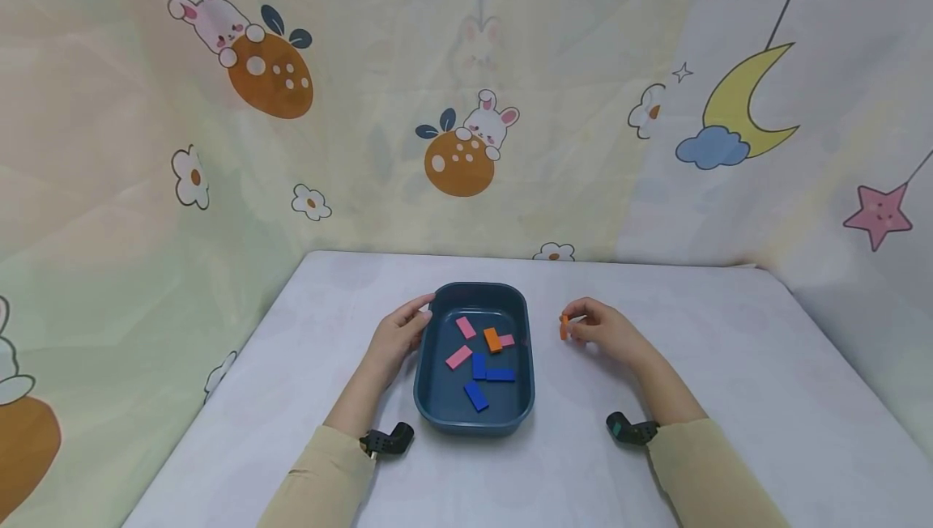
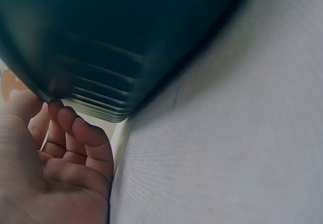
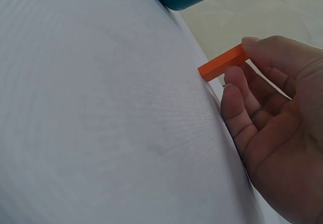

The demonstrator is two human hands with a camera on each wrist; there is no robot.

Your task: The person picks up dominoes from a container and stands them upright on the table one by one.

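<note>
A dark blue plastic bin (image 1: 474,423) stands on the table, its left rim pinched between the thumb and fingers of my left hand (image 1: 396,339). In the left wrist view the fingertips of the left hand (image 2: 65,153) meet the rim (image 2: 43,95) above the bin's ribbed side. To the right of the bin, my right hand (image 1: 601,331) pinches a small orange block (image 1: 564,327) on end. The right wrist view shows this orange block (image 3: 222,62) between thumb and fingers, its lower end close to the white cloth.
Inside the bin lie three blue blocks (image 1: 476,396), three pink blocks (image 1: 458,357) and one orange block (image 1: 492,339), which overlaps a pink one. A white cloth (image 1: 583,463) covers the table. A printed curtain (image 1: 379,107) hangs behind and at the sides.
</note>
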